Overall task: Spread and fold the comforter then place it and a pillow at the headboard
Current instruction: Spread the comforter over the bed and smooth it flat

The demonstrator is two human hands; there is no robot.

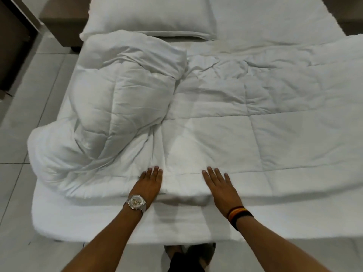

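The white comforter (225, 118) lies across the bed (82, 218). Its right portion is spread flat; its left portion is bunched into a rumpled heap that overhangs the bed's left edge. The pillow (149, 16) rests at the far end of the bed, just beyond the heap. The left hand (150, 183), with a wristwatch (136, 202) on its wrist, lies palm-down on the comforter's near edge, fingers (156, 170) extended and close together, gripping nothing. The right hand (221, 187), wearing a striped wristband (238, 213), lies flat beside it, fingers (211, 172) slightly spread, also holding nothing. Tiled floor (29, 114) surrounds the bed.
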